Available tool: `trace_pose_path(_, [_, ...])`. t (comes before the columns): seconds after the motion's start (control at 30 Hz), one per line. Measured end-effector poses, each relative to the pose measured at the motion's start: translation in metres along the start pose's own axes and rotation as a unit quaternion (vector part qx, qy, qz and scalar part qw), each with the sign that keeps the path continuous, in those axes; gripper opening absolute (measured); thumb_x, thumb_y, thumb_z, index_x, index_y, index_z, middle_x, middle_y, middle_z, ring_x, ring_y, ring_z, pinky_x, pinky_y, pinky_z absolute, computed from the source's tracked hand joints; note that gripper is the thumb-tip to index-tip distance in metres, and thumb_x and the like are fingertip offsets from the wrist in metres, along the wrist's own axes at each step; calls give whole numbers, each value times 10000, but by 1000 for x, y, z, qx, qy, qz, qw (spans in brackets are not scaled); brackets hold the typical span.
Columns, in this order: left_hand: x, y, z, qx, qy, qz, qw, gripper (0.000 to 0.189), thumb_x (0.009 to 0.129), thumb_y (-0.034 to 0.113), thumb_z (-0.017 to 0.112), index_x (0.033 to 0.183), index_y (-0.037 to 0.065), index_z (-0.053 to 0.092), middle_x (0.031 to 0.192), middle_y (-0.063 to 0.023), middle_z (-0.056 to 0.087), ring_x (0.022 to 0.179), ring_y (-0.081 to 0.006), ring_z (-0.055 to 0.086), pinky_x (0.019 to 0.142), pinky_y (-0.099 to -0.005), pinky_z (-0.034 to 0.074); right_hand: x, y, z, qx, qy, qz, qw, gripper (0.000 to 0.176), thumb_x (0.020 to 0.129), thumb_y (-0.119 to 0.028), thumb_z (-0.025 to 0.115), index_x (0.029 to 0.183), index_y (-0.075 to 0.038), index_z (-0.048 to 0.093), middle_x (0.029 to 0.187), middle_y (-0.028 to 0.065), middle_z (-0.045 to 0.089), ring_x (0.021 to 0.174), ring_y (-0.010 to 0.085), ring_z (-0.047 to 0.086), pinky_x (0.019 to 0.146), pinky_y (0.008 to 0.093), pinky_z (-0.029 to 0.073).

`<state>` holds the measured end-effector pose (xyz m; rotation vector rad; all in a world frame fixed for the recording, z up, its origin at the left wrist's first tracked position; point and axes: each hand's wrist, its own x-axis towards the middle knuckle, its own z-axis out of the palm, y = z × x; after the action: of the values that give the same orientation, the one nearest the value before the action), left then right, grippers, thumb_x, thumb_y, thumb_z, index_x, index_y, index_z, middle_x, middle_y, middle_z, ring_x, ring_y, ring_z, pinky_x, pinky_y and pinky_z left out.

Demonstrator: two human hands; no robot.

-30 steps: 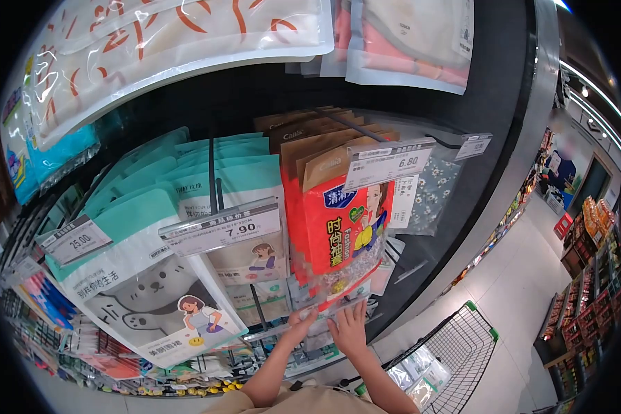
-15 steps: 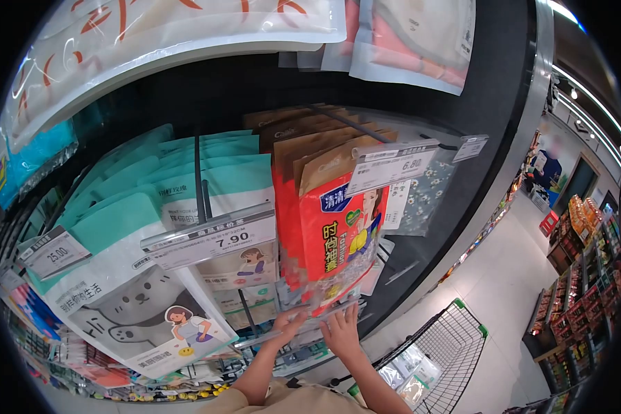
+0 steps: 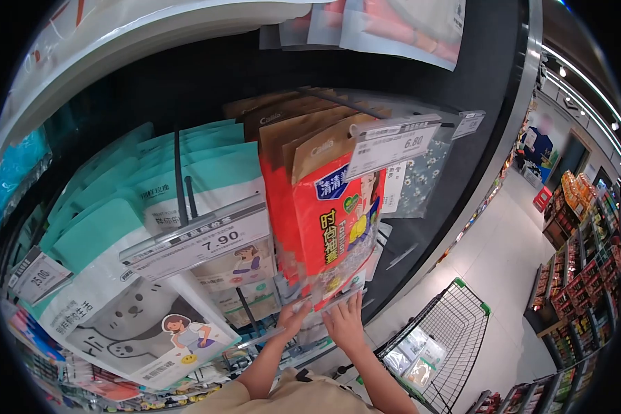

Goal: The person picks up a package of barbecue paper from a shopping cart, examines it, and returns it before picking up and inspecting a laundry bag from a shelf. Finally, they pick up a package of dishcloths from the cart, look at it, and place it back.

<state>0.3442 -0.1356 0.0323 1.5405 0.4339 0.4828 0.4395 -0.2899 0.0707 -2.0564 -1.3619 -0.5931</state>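
Note:
My left hand (image 3: 294,319) is raised at the lower end of the hanging red sleeve-cover packets (image 3: 338,231), its fingers curled at a clear plastic edge. My right hand (image 3: 345,323) is just to its right, fingers bent up against the same edge. What the fingertips grip is partly hidden; it may be a tag holder or a packet below. The red packets hang from a hook behind a 6.80 price tag (image 3: 395,145). Left of them hang teal-and-white apron packets (image 3: 221,172) behind a 7.90 price tag (image 3: 196,241).
A wire shopping cart (image 3: 455,345) with several flat packets stands at the right on the pale floor (image 3: 493,252). A large seal-print packet (image 3: 141,324) hangs at the lower left. Stocked shelves (image 3: 579,297) and a person (image 3: 537,148) are farther right. More packets (image 3: 400,31) hang above.
The view has shifted slightly, so the shelf goods sit a little higher and further left. Both hands stay at the bottom of the red packets, their fingers at the clear edge.

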Motion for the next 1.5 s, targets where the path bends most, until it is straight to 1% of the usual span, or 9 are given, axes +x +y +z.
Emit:
trace_pose_path(0.47, [3, 13, -4, 18, 17, 57, 998, 450, 1004, 365, 552, 1263, 2, 613, 1159, -101, 669, 1096, -165, 570, 964, -302, 416, -2, -1, 32, 26, 3, 44, 999, 482, 854, -172, 691, 1248, 50, 525, 1297, 271, 484, 1297, 532, 359, 1101, 635, 244])
trace_pose_path(0.63, [-5, 10, -4, -1, 46, -38, 998, 424, 1007, 361, 549, 1230, 10, 630, 1038, -24, 675, 919, -97, 570, 830, -250, 443, -3, 2, 36, 28, 22, 23, 999, 487, 868, -190, 683, 1261, 46, 519, 1319, 271, 469, 1334, 529, 323, 1099, 641, 234])
trace_pose_path(0.73, [-13, -1, 7, -52, 130, 38, 989, 387, 1009, 354, 550, 1143, 6, 656, 943, 22, 652, 828, -68, 534, 754, -233, 433, 0, 4, 30, 13, 4, 11, 1000, 498, 886, -211, 664, 1284, 39, 501, 1345, 267, 449, 1371, 524, 274, 1098, 653, 218])
trace_pose_path(0.93, [-19, -2, 8, -7, 186, 31, 982, 418, 1019, 390, 515, 947, 0, 647, 813, 20, 590, 791, -74, 489, 742, -249, 407, 2, 6, 23, 44, -38, 12, 998, 524, 921, -241, 618, 1352, 10, 458, 1395, 244, 426, 1406, 516, 216, 1094, 668, 198])
trace_pose_path(1.07, [-11, -21, 4, -26, 221, 14, 975, 451, 1021, 405, 501, 964, -21, 640, 800, 16, 578, 784, -86, 479, 746, -256, 395, 9, 7, 23, 78, -50, 25, 995, 552, 924, -239, 611, 1403, -32, 430, 1433, 208, 414, 1413, 511, 201, 1102, 663, 186])
trace_pose_path(1.17, [-18, -19, 0, 50, 238, 0, 970, 451, 1021, 400, 497, 1000, -26, 643, 780, -6, 579, 736, -96, 477, 715, -273, 407, 11, 7, 25, 93, -58, 30, 994, 559, 922, -243, 609, 1415, -53, 427, 1446, 196, 409, 1418, 505, 194, 1106, 659, 185])
trace_pose_path(1.33, [-47, 4, 6, 296, 263, 14, 918, 406, 1002, 373, 529, 1085, 0, 663, 813, -138, 674, 724, -191, 629, 703, -333, 479, 1, 10, 21, 111, -80, 39, 990, 589, 919, -255, 607, 1437, -59, 404, 1465, 205, 391, 1421, 494, 192, 1116, 639, 193])
trace_pose_path(1.4, [-59, 8, 6, 352, 263, 12, 898, 408, 991, 379, 540, 1073, 2, 670, 803, -161, 677, 713, -222, 650, 687, -345, 487, -15, 20, 27, 89, -162, 45, 982, 626, 929, -264, 578, 1489, -102, 347, 1537, 174, 311, 1419, 465, 225, 1123, 617, 205])
trace_pose_path(1.5, [-70, 14, 12, 396, 248, -6, 884, 429, 980, 406, 540, 1047, 8, 686, 835, -197, 689, 756, -316, 674, 696, -387, 509, -37, 35, 10, 131, -100, 51, 985, 613, 935, -251, 577, 1482, -92, 351, 1542, 193, 288, 1413, 468, 233, 1135, 589, 212])
